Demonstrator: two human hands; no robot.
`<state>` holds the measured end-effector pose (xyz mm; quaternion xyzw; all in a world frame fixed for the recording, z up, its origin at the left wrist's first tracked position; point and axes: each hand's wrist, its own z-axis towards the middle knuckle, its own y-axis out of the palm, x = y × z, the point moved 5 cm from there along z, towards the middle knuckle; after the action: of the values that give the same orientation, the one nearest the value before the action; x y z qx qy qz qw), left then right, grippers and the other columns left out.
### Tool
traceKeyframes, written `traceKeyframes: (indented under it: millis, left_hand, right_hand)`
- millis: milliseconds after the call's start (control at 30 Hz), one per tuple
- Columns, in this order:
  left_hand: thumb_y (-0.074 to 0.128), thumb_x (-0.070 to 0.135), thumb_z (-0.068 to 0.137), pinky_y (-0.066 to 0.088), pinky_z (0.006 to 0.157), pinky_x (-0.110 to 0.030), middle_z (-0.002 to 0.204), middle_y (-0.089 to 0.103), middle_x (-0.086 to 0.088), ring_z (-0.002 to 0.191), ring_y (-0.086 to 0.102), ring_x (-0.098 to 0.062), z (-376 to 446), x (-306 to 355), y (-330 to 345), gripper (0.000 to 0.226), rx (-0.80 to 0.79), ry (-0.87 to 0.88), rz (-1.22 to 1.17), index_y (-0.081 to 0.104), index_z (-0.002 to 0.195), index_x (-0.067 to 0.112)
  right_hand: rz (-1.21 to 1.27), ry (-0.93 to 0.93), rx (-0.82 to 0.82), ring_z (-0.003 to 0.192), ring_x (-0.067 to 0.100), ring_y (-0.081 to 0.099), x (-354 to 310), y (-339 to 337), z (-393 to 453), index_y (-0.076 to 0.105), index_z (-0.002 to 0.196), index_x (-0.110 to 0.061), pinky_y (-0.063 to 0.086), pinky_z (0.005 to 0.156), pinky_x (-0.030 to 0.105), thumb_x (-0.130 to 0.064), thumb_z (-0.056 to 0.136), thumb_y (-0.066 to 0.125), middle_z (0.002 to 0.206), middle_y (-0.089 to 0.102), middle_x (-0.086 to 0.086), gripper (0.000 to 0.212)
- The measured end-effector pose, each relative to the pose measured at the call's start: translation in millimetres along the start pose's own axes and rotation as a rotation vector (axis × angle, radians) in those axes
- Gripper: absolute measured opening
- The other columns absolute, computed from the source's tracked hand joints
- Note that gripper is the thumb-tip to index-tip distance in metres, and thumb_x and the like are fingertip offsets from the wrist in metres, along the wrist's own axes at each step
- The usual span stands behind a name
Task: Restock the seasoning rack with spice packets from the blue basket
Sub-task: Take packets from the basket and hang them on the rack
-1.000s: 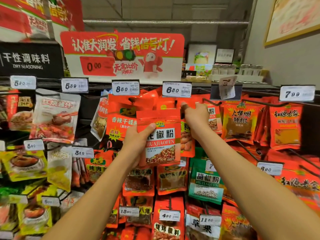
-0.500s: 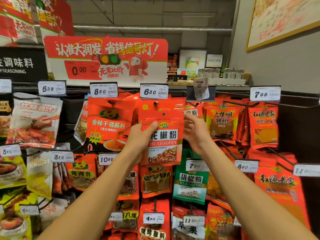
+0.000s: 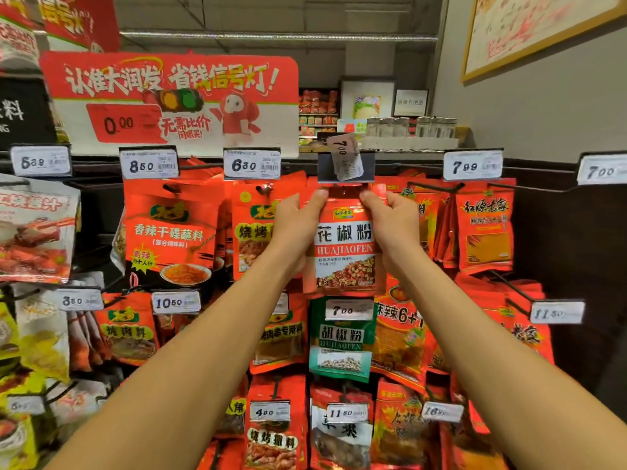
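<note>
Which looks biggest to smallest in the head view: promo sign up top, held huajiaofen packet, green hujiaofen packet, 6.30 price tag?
1. promo sign
2. huajiaofen packet
3. green hujiaofen packet, close to the one above and partly covered, so unsure
4. 6.30 price tag

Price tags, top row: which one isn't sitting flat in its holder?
The 7.00 tag, directly above the packet that both hands hold. It hangs crooked off its dark holder; the 8.50 tag, 6.30 tag and 7.99 tag sit straight.

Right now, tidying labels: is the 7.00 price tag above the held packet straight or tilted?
Tilted: the 7.00 price tag sits skewed in its dark holder, unlike neighbouring level tags.
</note>
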<state>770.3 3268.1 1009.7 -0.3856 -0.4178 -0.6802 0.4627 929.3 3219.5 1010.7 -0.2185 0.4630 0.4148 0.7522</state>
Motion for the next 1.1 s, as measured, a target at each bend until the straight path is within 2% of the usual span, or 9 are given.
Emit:
traceKeyframes:
  millis: [167, 267, 367, 433, 533, 733, 867, 967, 1100]
  left_hand:
    - [0.067, 0.03, 0.095, 0.06, 0.071, -0.053, 0.091, 0.073, -0.02, 0.085, 0.073, -0.038, 13, 5, 6, 0.017, 0.084, 0.01, 0.068, 0.062, 0.09, 0.015]
    - [0.068, 0.031, 0.094, 0.061, 0.069, -0.048, 0.086, 0.073, -0.016, 0.088, 0.073, -0.039, 22, -2, 5, 0.021, 0.124, -0.027, 0.11, 0.06, 0.078, 0.02]
    - [0.068, 0.033, 0.094, 0.06, 0.075, -0.048, 0.084, 0.074, -0.009, 0.087, 0.074, -0.037, 33, -14, 6, 0.023, 0.155, -0.05, 0.146, 0.061, 0.076, 0.02]
    - [0.07, 0.04, 0.092, 0.059, 0.076, -0.04, 0.085, 0.071, -0.002, 0.084, 0.071, -0.029, 43, -23, 5, 0.024, 0.191, -0.055, 0.182, 0.066, 0.095, 0.017]
    - [0.073, 0.049, 0.087, 0.055, 0.089, -0.041, 0.105, 0.066, -0.007, 0.099, 0.065, -0.029, 58, -32, 0, 0.058, 0.279, -0.093, 0.293, 0.059, 0.123, 0.005]
    - [0.08, 0.042, 0.081, 0.057, 0.075, -0.035, 0.1, 0.073, -0.01, 0.085, 0.069, -0.028, 89, -28, 3, 0.038, 0.386, -0.131, 0.48, 0.067, 0.093, 0.009]
    - [0.08, 0.042, 0.081, 0.056, 0.079, -0.035, 0.106, 0.072, -0.01, 0.093, 0.069, -0.029, 93, -30, 1, 0.043, 0.416, -0.142, 0.501, 0.069, 0.104, 0.007]
    - [0.074, 0.034, 0.089, 0.054, 0.078, -0.032, 0.099, 0.073, -0.007, 0.092, 0.07, -0.027, 88, -41, -5, 0.024, 0.354, -0.123, 0.437, 0.069, 0.097, 0.013]
    - [0.066, 0.028, 0.092, 0.057, 0.08, -0.033, 0.106, 0.074, -0.005, 0.093, 0.07, -0.026, 59, -40, -13, 0.019, 0.284, -0.027, 0.514, 0.072, 0.107, 0.018]
  right_hand:
    - [-0.028, 0.047, 0.046, 0.06, 0.027, 0.066, 0, 4, 17, 0.065, 0.065, -0.022, 0.05, 0.058, 0.042, -0.035, 0.084, 0.066, 0.069, 0.071, 0.013, 0.022]
    - [-0.04, 0.089, 0.053, 0.054, 0.02, 0.062, 9, 6, 26, 0.057, 0.048, -0.028, 0.046, 0.056, 0.038, -0.034, 0.082, 0.068, 0.054, 0.062, -0.002, 0.036]
    - [-0.095, 0.104, 0.046, 0.06, 0.022, 0.069, 22, 7, 37, 0.062, 0.054, -0.025, 0.055, 0.062, 0.041, -0.039, 0.084, 0.07, 0.059, 0.068, -0.003, 0.034]
    - [-0.154, 0.118, 0.003, 0.071, 0.023, 0.074, 33, 8, 46, 0.069, 0.071, -0.018, 0.062, 0.074, 0.046, -0.046, 0.09, 0.068, 0.071, 0.075, -0.001, 0.034]
    - [-0.28, 0.1, -0.016, 0.077, 0.02, 0.073, 44, 9, 64, 0.071, 0.078, -0.017, 0.06, 0.08, 0.047, -0.053, 0.093, 0.063, 0.078, 0.076, -0.002, 0.04]
    - [-0.432, 0.205, 0.025, 0.087, 0.024, 0.07, 53, 22, 103, 0.074, 0.096, -0.018, 0.058, 0.085, 0.041, -0.06, 0.089, 0.065, 0.093, 0.074, 0.002, 0.043]
    - [-0.393, 0.269, -0.002, 0.084, 0.025, 0.071, 62, 25, 112, 0.073, 0.099, -0.015, 0.059, 0.082, 0.041, -0.058, 0.088, 0.066, 0.092, 0.074, 0.002, 0.045]
    - [-0.343, 0.254, -0.036, 0.087, 0.026, 0.072, 74, 15, 100, 0.073, 0.095, -0.011, 0.06, 0.082, 0.046, -0.051, 0.094, 0.061, 0.088, 0.076, 0.003, 0.043]
    - [-0.282, 0.18, 0.014, 0.092, 0.026, 0.071, 73, -15, 65, 0.069, 0.084, -0.023, 0.059, 0.087, 0.053, -0.041, 0.097, 0.058, 0.092, 0.075, 0.0, 0.025]
